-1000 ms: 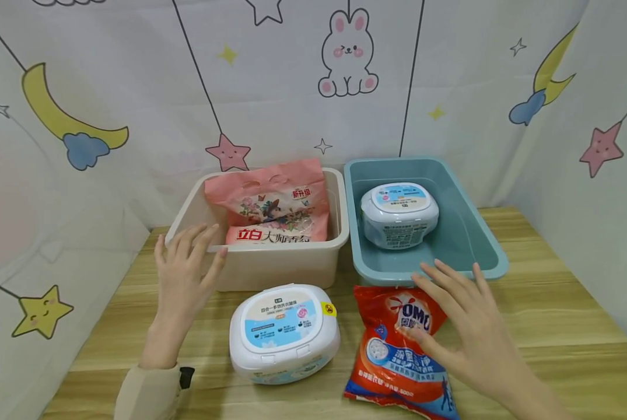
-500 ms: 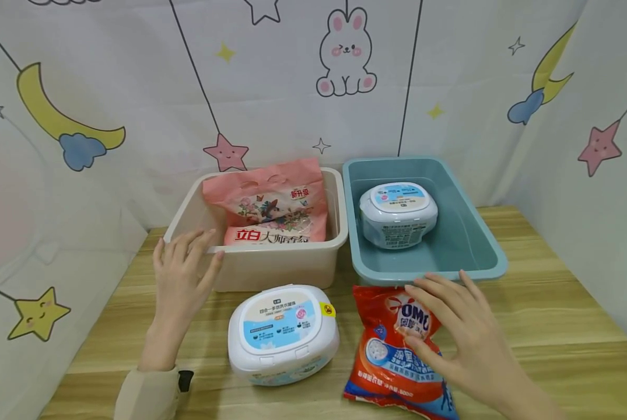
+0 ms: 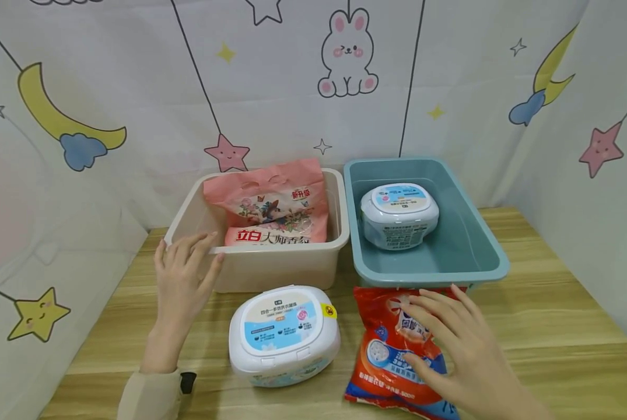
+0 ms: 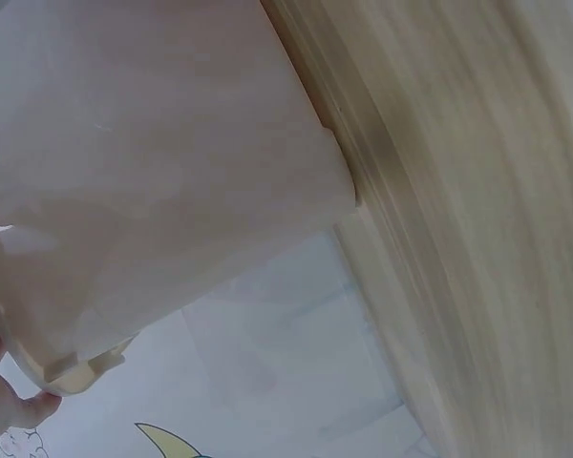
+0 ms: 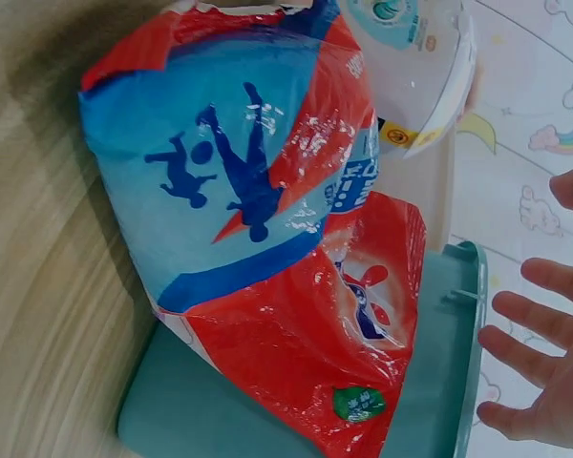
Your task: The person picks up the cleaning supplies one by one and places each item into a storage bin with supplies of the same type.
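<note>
On the wood-grain table (image 3: pixel 565 326), just in front of the blue-green rectangular plastic basin (image 3: pixel 465 245), lay the red and blue glossy plastic bag of detergent (image 3: pixel 386 356), and you had your right hand (image 3: pixel 468 350) over it, fingers spread wide and holding nothing; your right wrist view showed your fingertips apart from the bag. Your left hand (image 3: pixel 179 274) touched the front left corner of the cream rectangular plastic bin (image 3: pixel 276 268), fingers bent over its rim, though you could not tell whether they gripped it. That bin held an upright pink printed plastic bag (image 3: pixel 276 204). Between your hands sat a rounded white plastic tub with a blue label (image 3: pixel 284 335), beside the red bag, and a similar white lidded tub (image 3: pixel 399 216) sat inside the basin
</note>
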Motion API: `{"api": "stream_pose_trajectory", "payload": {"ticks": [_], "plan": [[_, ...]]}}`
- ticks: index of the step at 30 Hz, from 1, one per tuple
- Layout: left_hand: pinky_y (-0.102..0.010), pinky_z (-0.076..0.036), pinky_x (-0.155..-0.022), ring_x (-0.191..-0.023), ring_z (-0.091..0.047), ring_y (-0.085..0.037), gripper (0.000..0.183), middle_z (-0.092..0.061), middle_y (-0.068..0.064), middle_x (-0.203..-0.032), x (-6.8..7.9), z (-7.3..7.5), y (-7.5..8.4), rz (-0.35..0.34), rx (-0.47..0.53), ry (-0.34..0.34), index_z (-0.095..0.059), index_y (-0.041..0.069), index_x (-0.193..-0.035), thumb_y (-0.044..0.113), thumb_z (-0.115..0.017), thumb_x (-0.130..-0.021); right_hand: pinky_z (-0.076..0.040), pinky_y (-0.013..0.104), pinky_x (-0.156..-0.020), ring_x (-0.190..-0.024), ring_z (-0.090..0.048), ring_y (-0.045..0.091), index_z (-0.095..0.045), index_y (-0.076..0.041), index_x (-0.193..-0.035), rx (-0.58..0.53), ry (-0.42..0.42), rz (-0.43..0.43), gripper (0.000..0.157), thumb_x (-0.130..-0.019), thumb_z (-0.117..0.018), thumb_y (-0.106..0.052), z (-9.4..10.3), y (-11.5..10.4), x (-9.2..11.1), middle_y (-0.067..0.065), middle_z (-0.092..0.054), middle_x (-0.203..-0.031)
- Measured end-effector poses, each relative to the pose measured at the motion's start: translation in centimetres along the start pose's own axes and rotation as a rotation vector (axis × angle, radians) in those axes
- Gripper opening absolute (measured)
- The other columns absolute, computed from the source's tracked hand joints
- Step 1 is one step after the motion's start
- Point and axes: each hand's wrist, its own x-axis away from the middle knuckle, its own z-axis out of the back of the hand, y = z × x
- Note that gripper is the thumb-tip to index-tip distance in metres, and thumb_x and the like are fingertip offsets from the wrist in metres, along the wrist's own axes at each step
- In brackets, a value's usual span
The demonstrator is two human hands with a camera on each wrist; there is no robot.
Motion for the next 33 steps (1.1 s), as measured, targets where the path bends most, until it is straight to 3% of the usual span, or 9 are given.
{"api": "stream_pose_trajectory", "payload": {"ticks": [3, 7, 16, 19, 24, 33], "plan": [[-0.066, -0.018, -0.111, -0.113, -0.052, -0.038, 0.044, -0.062, -0.016, -0.120, 0.1, -0.1, -0.1, -0.006, -0.006, 0.000, -0.064, 0.010, -0.123, 0.044, -0.049, -0.098, -0.005, 0.027, -0.123, -0.122, -0.048, 0.019, -0.059, -0.016, -0.130, 0.019, -0.013, 0.000, 0.063, -0.092, -0.042, -0.064, -0.3, 0.2, 0.4, 0.005, -0.060, -0.127], [-0.066, -0.018, -0.111, -0.111, -0.053, -0.039, 0.051, -0.062, -0.017, -0.117, 0.2, -0.2, -0.2, -0.013, -0.016, 0.011, -0.065, 0.009, -0.120, 0.049, -0.042, -0.099, -0.006, 0.026, -0.122, -0.116, -0.050, 0.018, -0.059, -0.018, -0.129, 0.020, -0.014, -0.004, 0.061, -0.089, -0.049, -0.063, -0.5, 0.4, 0.7, 0.003, -0.061, -0.124], [-0.064, -0.017, -0.112, -0.106, -0.055, -0.038, 0.047, -0.065, -0.015, -0.110, 0.3, -0.7, -0.2, -0.034, 0.053, 0.103, -0.069, 0.009, -0.116, 0.047, -0.047, -0.097, -0.004, 0.018, -0.116, -0.112, -0.051, 0.014, -0.059, -0.025, -0.129, 0.048, -0.076, -0.021, 0.058, -0.083, -0.064, -0.059, -1.0, 0.7, 1.5, -0.004, -0.063, -0.121], [-0.065, -0.018, -0.112, -0.105, -0.055, -0.038, 0.044, -0.066, -0.014, -0.109, 0.3, -0.7, -0.3, -0.044, 0.058, 0.117, -0.069, 0.010, -0.115, 0.046, -0.050, -0.097, -0.020, 0.028, -0.112, -0.112, -0.052, 0.011, -0.059, -0.027, -0.129, 0.077, -0.121, -0.049, 0.060, -0.078, -0.070, -0.057, -1.0, 0.6, 1.7, -0.008, -0.062, -0.122], [-0.065, -0.019, -0.111, -0.104, -0.056, -0.038, 0.041, -0.066, -0.014, -0.108, 0.3, -0.6, -0.3, -0.054, 0.060, 0.122, -0.069, 0.010, -0.115, 0.043, -0.053, -0.096, -0.042, 0.043, -0.090, -0.112, -0.052, 0.007, -0.055, -0.035, -0.132, 0.138, -0.230, -0.110, 0.065, -0.074, -0.072, -0.060, -1.0, 0.3, 1.9, -0.014, -0.060, -0.122], [-0.066, -0.020, -0.111, -0.100, -0.057, -0.038, 0.039, -0.066, -0.015, -0.105, 0.3, -0.5, -0.2, -0.070, 0.059, 0.131, -0.070, 0.011, -0.115, 0.041, -0.054, -0.096, -0.048, 0.046, -0.088, -0.110, -0.052, 0.008, -0.053, -0.037, -0.132, 0.126, -0.393, -0.185, 0.065, -0.076, -0.066, -0.067, -1.2, 0.2, 2.2, -0.014, -0.058, -0.123]]}}
